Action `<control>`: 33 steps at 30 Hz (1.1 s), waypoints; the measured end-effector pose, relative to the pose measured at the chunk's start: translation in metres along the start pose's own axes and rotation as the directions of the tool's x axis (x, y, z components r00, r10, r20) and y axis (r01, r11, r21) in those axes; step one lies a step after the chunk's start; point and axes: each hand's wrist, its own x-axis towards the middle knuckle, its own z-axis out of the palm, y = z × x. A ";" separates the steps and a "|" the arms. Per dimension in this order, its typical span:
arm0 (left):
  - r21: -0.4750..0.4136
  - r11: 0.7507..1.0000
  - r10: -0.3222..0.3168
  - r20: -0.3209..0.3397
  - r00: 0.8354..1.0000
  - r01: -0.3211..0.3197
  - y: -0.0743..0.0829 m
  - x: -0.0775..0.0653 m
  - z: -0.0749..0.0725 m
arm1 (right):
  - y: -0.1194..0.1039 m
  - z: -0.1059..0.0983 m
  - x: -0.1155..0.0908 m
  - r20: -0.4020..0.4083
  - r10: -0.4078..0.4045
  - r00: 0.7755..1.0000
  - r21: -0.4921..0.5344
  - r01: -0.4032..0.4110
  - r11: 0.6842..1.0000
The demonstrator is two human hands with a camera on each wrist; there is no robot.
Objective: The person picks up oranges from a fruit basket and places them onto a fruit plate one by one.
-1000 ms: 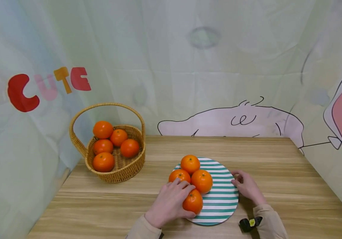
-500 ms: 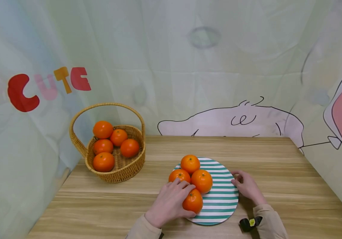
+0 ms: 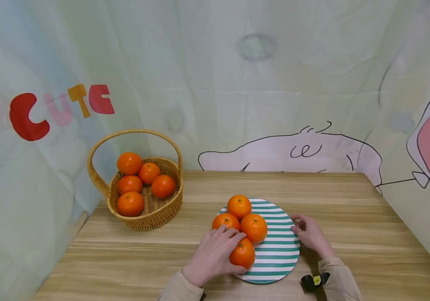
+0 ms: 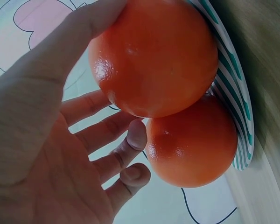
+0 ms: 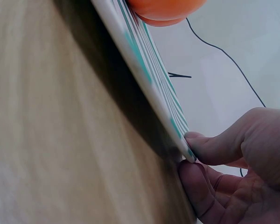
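A green-and-white striped plate [image 3: 279,256] on the wooden table carries several oranges. My left hand [image 3: 215,255] lies over the nearest orange [image 3: 244,254], with its fingers reaching onto the far-left orange [image 3: 225,220]. In the left wrist view the thumb lies along the near orange [image 4: 154,56], and the loosely bent fingers of my left hand [image 4: 60,154] touch the second orange [image 4: 191,144]. My right hand [image 3: 310,234] is at the plate's right rim. In the right wrist view the right hand [image 5: 233,158] pinches the plate's edge [image 5: 144,70] between thumb and fingers.
A wicker basket [image 3: 154,218] with a tall handle stands at the back left and holds several oranges [image 3: 130,184]. Printed cloth walls close in the table on the left, back and right. A small black device [image 3: 314,281] sits at my right wrist.
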 end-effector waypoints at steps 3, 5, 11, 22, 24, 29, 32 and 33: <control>-0.004 1.000 0.001 0.002 1.000 -0.001 0.000 0.000 0.000 | -0.001 0.000 0.000 0.000 0.002 1.000 0.002 -0.002 1.000; -0.008 1.000 0.002 0.001 1.000 -0.002 0.000 0.000 0.000 | -0.001 0.000 0.000 0.000 0.004 1.000 0.002 -0.004 1.000; -0.010 1.000 0.010 -0.013 1.000 -0.010 -0.001 0.000 0.001 | -0.001 0.000 0.000 0.001 -0.004 1.000 0.008 0.004 1.000; -0.009 1.000 0.020 -0.025 0.999 -0.020 -0.001 0.000 0.002 | 0.000 0.000 0.000 0.003 -0.008 1.000 0.005 0.008 1.000; -0.017 1.000 0.019 -0.033 0.999 -0.020 -0.002 0.000 0.002 | 0.000 0.001 0.000 0.006 -0.004 1.000 0.004 0.004 1.000; -0.045 0.998 0.030 -0.079 0.996 -0.033 -0.005 0.002 -0.001 | -0.001 0.000 -0.001 0.010 -0.008 1.000 0.006 0.008 1.000; -0.096 0.993 0.050 -0.146 0.988 -0.064 -0.011 0.004 -0.004 | -0.002 0.000 -0.001 0.005 -0.016 1.000 0.006 0.016 1.000; -0.120 0.990 0.048 -0.173 0.984 -0.069 -0.014 0.005 -0.005 | -0.002 -0.001 -0.001 0.003 -0.017 1.000 0.006 0.017 1.000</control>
